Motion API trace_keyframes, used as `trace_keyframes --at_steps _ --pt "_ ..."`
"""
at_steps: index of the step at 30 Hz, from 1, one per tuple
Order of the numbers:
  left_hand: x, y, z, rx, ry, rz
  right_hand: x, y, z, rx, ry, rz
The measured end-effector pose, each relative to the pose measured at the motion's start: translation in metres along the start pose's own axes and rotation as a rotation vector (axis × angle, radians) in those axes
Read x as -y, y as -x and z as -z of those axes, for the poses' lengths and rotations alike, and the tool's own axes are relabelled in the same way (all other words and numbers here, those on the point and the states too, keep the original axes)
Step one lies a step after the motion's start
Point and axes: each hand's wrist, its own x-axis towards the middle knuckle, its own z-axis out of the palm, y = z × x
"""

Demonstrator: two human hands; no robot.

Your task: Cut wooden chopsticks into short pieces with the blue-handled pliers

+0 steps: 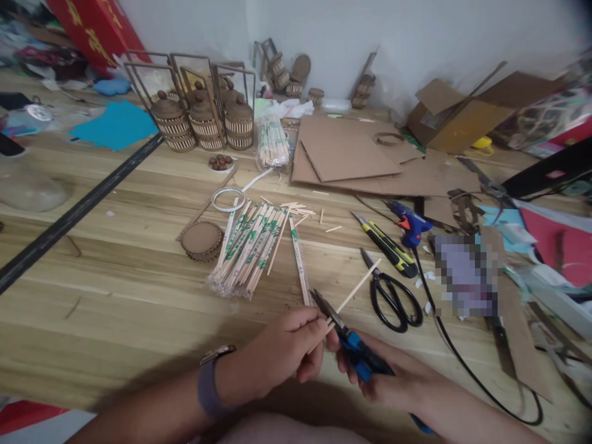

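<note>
My left hand [296, 345], with a watch at the wrist, pinches a thin wooden stick [358, 287] near its lower end. My right hand [379, 370] is wrapped round the blue handles of a pair of pliers or cutters [358, 354]. The tool's dark jaws lie across the stick, close to my left fingertips. Beyond my hands lies a pile of chopsticks [252, 246] in green-printed wrappers, with one wrapped pair [298, 259] apart from it. Short cut stick pieces [298, 208] are scattered behind the pile.
Black scissors [395, 302], a yellow cutter knife [386, 243] and a blue glue gun [409, 223] lie to the right. A cardboard disc [201, 239] and tape ring [228, 198] are left. Behind stand small lidded baskets [203, 123], cardboard sheets [351, 160] and a box [462, 117].
</note>
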Motion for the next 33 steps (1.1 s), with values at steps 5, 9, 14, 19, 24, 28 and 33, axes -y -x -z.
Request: trace_keyframes --at_steps 5,9,14,19,24,28,33 --pt "-0.001 0.001 0.000 0.005 -0.021 0.009 -0.001 0.000 -0.001 -0.013 0.011 0.006" --pt "0.000 0.001 0.000 0.005 -0.003 0.001 -0.007 -0.003 -0.001 -0.011 0.017 0.027" --pt "0.001 0.001 -0.001 -0.010 0.027 -0.007 -0.017 -0.010 0.000 -0.016 0.000 0.068" --pt "0.001 0.001 -0.001 0.005 0.061 -0.018 -0.012 -0.010 -0.005 -0.045 0.090 0.125" --pt "0.004 0.000 0.000 0.016 0.055 -0.053 -0.008 -0.008 -0.009 -0.062 0.141 0.172" --pt "0.005 0.000 -0.001 0.010 0.068 -0.049 -0.012 -0.011 -0.006 -0.065 0.215 0.199" --pt "0.003 0.000 0.001 -0.024 0.071 -0.099 -0.015 -0.011 0.002 -0.029 0.180 0.197"
